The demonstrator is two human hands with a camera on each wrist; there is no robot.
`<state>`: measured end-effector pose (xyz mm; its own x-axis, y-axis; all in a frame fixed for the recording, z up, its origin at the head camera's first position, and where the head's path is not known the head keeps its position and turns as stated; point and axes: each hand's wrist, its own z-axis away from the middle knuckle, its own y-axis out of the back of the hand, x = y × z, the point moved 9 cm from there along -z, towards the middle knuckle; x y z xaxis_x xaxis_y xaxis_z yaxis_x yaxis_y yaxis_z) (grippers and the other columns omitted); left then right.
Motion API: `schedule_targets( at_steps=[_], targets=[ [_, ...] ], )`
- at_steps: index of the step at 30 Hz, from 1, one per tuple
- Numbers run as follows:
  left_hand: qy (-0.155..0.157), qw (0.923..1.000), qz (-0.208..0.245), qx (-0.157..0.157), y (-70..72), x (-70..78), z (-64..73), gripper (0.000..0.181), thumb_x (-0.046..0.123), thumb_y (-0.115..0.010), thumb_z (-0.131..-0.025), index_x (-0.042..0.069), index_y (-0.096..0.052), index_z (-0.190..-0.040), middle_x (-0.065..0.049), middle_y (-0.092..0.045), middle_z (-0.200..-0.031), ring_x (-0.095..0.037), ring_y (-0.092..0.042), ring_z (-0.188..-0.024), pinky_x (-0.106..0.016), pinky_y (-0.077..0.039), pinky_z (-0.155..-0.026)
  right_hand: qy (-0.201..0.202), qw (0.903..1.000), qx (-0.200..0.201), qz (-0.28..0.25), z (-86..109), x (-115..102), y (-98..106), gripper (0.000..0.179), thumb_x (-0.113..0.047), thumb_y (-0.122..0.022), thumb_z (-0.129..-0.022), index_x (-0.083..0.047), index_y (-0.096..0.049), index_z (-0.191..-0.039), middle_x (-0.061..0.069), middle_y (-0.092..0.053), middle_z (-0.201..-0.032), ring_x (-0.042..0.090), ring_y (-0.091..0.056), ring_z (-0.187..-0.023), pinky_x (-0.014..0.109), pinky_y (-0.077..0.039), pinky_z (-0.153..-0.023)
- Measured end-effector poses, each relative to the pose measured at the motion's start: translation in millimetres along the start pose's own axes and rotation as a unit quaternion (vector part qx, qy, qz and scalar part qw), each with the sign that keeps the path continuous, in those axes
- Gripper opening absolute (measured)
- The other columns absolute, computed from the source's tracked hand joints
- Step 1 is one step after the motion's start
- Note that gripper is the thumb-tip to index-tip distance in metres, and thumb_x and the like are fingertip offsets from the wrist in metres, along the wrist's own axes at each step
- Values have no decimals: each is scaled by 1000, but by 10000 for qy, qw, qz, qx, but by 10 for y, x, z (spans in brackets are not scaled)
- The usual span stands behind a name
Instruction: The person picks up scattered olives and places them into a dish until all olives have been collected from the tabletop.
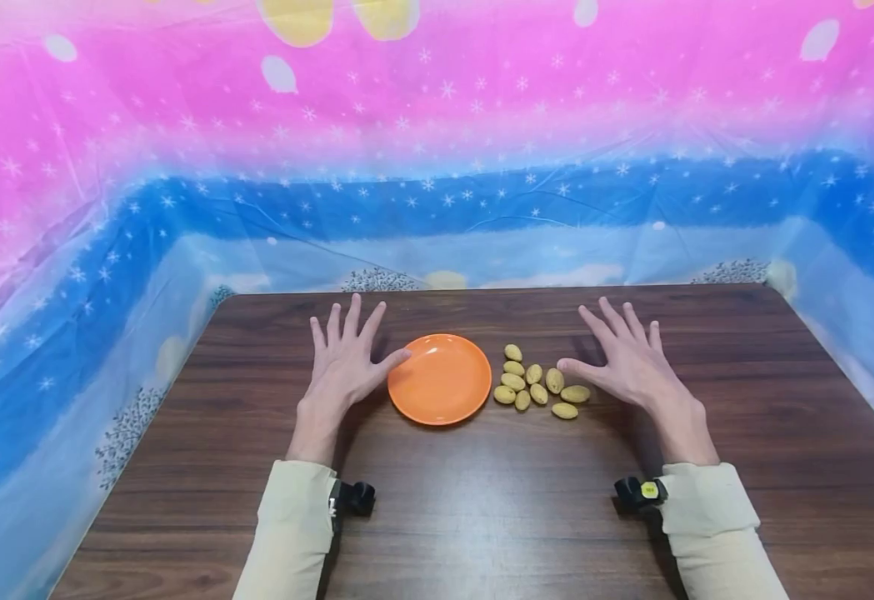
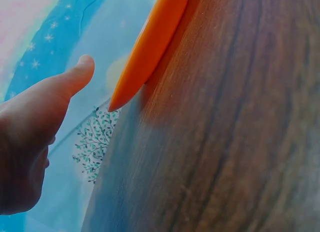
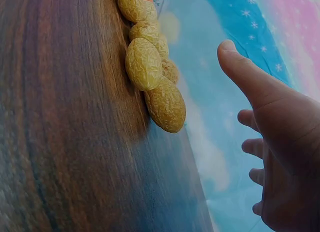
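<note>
An orange plate point(image 1: 440, 379) lies on the brown wooden table, and in the left wrist view its rim point(image 2: 150, 46) is seen edge-on. To its right is a loose cluster of several small, wrinkled, yellow-green oval fruits point(image 1: 513, 381); the right wrist view shows their creased skin on the nearest fruit point(image 3: 166, 105). My left hand point(image 1: 342, 354) is held above the table left of the plate, fingers spread and thumb toward the rim. My right hand point(image 1: 631, 362) mirrors it right of the fruits, its thumb point(image 3: 250, 74) apart from them. Neither hand holds anything.
The dark wood-grain table point(image 1: 437, 508) ends at a far edge in front of a pink and blue snowflake cloth point(image 1: 437, 192), which also hangs along both sides. Small black cameras point(image 1: 354, 497) are strapped at both wrists, over cream sleeves point(image 1: 290, 517).
</note>
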<state>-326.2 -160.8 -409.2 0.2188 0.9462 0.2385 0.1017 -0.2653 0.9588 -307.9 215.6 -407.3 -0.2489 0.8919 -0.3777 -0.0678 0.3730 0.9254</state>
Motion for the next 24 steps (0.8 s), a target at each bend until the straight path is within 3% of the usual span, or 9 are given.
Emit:
schedule_targets(
  at_steps=[9, 16, 24],
  targets=[
    [-8, 9997, 204, -100, -7, 16, 7, 90, 71, -49, -92, 21, -21, -162, -17, -6, -167, -44, -2, -152, -64, 5, -115, 13, 9999, -43, -160, 0, 9, -5, 94, -69, -53, -93, -17, -19, -163, 17, -6, -167, 44, 5, -151, 70, 4, -112],
    [-20, 9982, 443, -397, -57, 29, 20, 84, 66, -52, -95, 18, -31, -159, -16, -24, -164, -44, -18, -149, -62, -4, -117, 278, 9989, 94, -366, -11, -11, 1, 76, -60, -50, -100, -9, -39, -155, 22, -37, -155, 47, -22, -147, 65, -19, -113],
    [-103, 9938, 969, -531, -54, 77, 23, 66, 55, -57, -98, 15, -48, -150, -14, -50, -145, -38, -42, -132, -57, -25, -113, 692, 9942, -171, -800, -4, -75, -24, 56, -43, -61, -100, -7, -56, -142, 19, -53, -142, 41, -43, -135, 60, -30, -109]
  ],
)
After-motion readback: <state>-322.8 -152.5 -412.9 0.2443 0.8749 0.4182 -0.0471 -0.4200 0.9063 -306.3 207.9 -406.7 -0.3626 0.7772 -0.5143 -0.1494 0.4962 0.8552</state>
